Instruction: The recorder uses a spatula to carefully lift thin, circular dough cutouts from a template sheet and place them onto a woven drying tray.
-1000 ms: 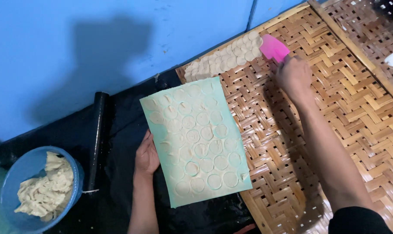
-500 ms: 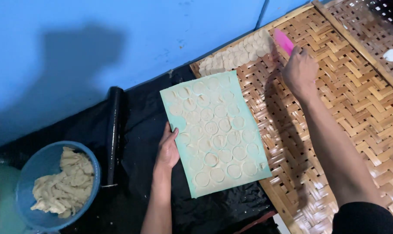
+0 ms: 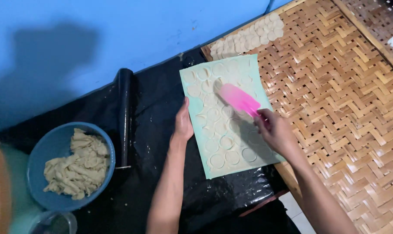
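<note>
Pale green sheet (image 3: 244, 151) with cut dough rounds lies on black plastic cover (image 3: 162, 108), its right edge over woven bamboo tray (image 3: 344, 108). Left hand (image 3: 183, 123) flat, fingers extended, pressing sheet's left edge. Right hand (image 3: 275, 131) closed around handle of pink spatula (image 3: 239, 99), blade resting on sheet's upper middle. Loose dough rounds (image 3: 248, 37) heaped at tray's far corner. Blue bowl (image 3: 53, 147) of dough scraps at left, black roll (image 3: 125, 115) just beside it.

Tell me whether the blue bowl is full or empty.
Partly full: the blue bowl holds a heap of pale dough scraps, with bare inner wall showing on its left.
</note>
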